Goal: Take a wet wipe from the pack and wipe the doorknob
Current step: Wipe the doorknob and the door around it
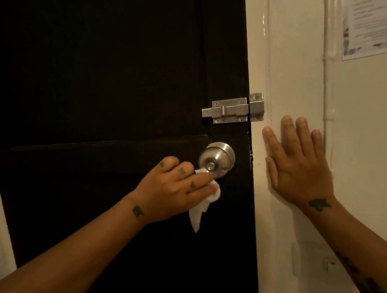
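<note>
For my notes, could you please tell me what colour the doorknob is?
Brushed silver metal doorknob, seen best in the head view, against the black door.

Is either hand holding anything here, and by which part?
The left hand pinches the wet wipe by its upper end against the doorknob. The right hand holds nothing.

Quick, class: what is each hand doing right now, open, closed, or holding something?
Left hand: closed on the wet wipe, pressing it against the doorknob.
Right hand: open, flat against the wall, holding nothing.
</note>
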The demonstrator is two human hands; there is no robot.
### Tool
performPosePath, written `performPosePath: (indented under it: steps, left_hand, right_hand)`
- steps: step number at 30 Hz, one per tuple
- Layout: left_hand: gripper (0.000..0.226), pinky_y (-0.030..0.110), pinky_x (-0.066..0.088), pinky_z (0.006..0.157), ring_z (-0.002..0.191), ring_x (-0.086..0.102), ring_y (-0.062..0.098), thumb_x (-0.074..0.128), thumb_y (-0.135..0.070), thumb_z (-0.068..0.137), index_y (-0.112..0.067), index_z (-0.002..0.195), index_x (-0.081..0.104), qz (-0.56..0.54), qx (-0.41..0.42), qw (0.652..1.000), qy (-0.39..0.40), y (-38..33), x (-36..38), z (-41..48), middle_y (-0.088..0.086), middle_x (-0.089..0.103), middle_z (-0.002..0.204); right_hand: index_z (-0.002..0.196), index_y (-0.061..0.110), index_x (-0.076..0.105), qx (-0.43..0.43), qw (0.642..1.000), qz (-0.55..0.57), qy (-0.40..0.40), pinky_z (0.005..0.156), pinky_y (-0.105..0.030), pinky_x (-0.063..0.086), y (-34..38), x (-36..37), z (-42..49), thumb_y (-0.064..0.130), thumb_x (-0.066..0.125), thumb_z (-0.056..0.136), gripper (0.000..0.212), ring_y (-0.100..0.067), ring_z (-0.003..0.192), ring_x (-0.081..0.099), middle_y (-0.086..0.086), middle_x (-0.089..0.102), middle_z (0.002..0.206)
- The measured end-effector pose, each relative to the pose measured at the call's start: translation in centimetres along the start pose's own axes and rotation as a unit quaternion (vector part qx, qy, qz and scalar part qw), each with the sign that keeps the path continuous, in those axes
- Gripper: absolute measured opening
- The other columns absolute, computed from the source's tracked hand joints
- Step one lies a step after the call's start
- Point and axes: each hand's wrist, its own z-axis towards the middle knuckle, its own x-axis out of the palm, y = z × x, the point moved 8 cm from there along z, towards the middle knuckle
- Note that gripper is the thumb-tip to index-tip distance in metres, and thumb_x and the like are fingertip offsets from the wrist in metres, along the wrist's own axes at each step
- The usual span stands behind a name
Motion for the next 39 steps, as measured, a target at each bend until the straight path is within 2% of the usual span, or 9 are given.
performPosePath:
  steps: [5, 11, 17, 19, 25, 28, 32, 36, 39]
  left_hand:
    - [0.015, 0.025, 0.031, 0.070, 0.081, 0.045, 0.012, 0.053, -0.021, 0.082, -0.021, 0.098, 0.054, -0.103, -0.130, 0.985, -0.040, 0.0, 0.4, 1.2, -0.001, 0.074, 0.092]
    - [0.027, 0.024, 0.032, 0.069, 0.079, 0.051, 0.016, 0.058, -0.035, 0.076, -0.017, 0.095, 0.054, -0.179, -0.261, 0.948, -0.038, 0.4, 1.1, 2.0, 0.011, 0.072, 0.086]
    - [0.048, 0.030, 0.054, 0.065, 0.070, 0.063, 0.023, 0.029, -0.040, 0.094, -0.009, 0.081, 0.064, -0.246, -0.427, 0.869, -0.047, 0.7, 0.7, 2.7, 0.014, 0.069, 0.076]
    - [0.030, 0.027, 0.055, 0.062, 0.065, 0.065, 0.023, 0.043, -0.031, 0.083, -0.009, 0.078, 0.062, -0.253, -0.439, 0.862, -0.013, -0.2, 1.1, 2.3, 0.013, 0.069, 0.075]
    - [0.028, 0.019, 0.052, 0.054, 0.060, 0.062, 0.015, 0.045, -0.028, 0.074, -0.008, 0.071, 0.064, -0.269, -0.445, 0.854, 0.019, 0.1, 2.0, 2.5, 0.010, 0.066, 0.072]
    - [0.025, 0.024, 0.052, 0.049, 0.064, 0.056, 0.013, 0.042, -0.023, 0.071, -0.009, 0.077, 0.063, -0.303, -0.498, 0.813, 0.016, 0.7, 2.9, 2.2, 0.013, 0.066, 0.072]
    - [0.017, 0.042, 0.055, 0.070, 0.084, 0.059, 0.031, 0.052, -0.014, 0.080, -0.013, 0.094, 0.061, -0.316, -0.500, 0.804, 0.063, 1.2, 2.4, 2.7, 0.017, 0.063, 0.096]
    - [0.033, 0.040, 0.051, 0.070, 0.084, 0.061, 0.033, 0.077, -0.022, 0.059, -0.010, 0.087, 0.066, -0.243, -0.477, 0.839, 0.100, 2.7, 1.5, 4.0, 0.014, 0.067, 0.089]
    - [0.034, 0.040, 0.038, 0.093, 0.111, 0.049, 0.028, 0.069, -0.014, 0.074, -0.017, 0.107, 0.061, -0.246, -0.479, 0.832, 0.137, 4.8, 2.1, 4.3, 0.007, 0.061, 0.114]
  right_hand:
    - [0.142, 0.010, 0.027, 0.001, 1.000, -0.001, 0.004, 0.111, -0.050, 0.004, 0.0, 0.0, -0.1, 0.033, 0.029, 0.090, 0.057, -0.041, 0.136, 0.009, -0.023, 0.017, 0.147]
    - [0.141, 0.010, 0.028, 0.001, 1.000, 0.004, 0.003, 0.110, -0.051, 0.005, 0.0, 0.0, 0.0, 0.033, 0.031, 0.090, 0.057, -0.042, 0.135, 0.011, -0.026, 0.023, 0.146]
    - [0.141, 0.010, 0.028, -0.001, 1.000, 0.001, 0.000, 0.110, -0.051, 0.006, -0.1, -0.1, -0.1, 0.034, 0.031, 0.089, 0.057, -0.042, 0.135, 0.013, -0.027, 0.025, 0.145]
    - [0.141, 0.010, 0.029, 0.001, 1.000, 0.002, -0.001, 0.110, -0.051, 0.007, -0.1, -0.1, -0.1, 0.034, 0.031, 0.089, 0.057, -0.042, 0.135, 0.012, -0.026, 0.024, 0.146]
    - [0.141, 0.011, 0.029, 0.005, 1.000, 0.004, 0.004, 0.109, -0.053, 0.011, -0.1, 0.1, -0.1, 0.034, 0.032, 0.089, 0.058, -0.042, 0.135, 0.013, -0.027, 0.026, 0.146]
    - [0.141, 0.011, 0.029, 0.004, 1.000, 0.005, -0.002, 0.110, -0.052, 0.008, -0.1, 0.1, -0.1, 0.034, 0.031, 0.089, 0.057, -0.042, 0.135, 0.013, -0.025, 0.023, 0.146]
    - [0.141, 0.011, 0.029, 0.002, 1.000, -0.001, -0.010, 0.109, -0.053, 0.010, 0.0, 0.0, 0.1, 0.033, 0.031, 0.089, 0.056, -0.042, 0.134, 0.015, -0.024, 0.023, 0.145]
    - [0.140, 0.011, 0.031, 0.002, 1.000, -0.002, -0.010, 0.109, -0.053, 0.010, 0.0, 0.0, 0.0, 0.033, 0.032, 0.089, 0.056, -0.042, 0.134, 0.015, -0.026, 0.026, 0.145]
    - [0.141, 0.011, 0.030, 0.004, 1.000, -0.004, -0.008, 0.109, -0.053, 0.010, -0.1, 0.0, -0.1, 0.033, 0.033, 0.089, 0.056, -0.042, 0.135, 0.014, -0.027, 0.027, 0.145]
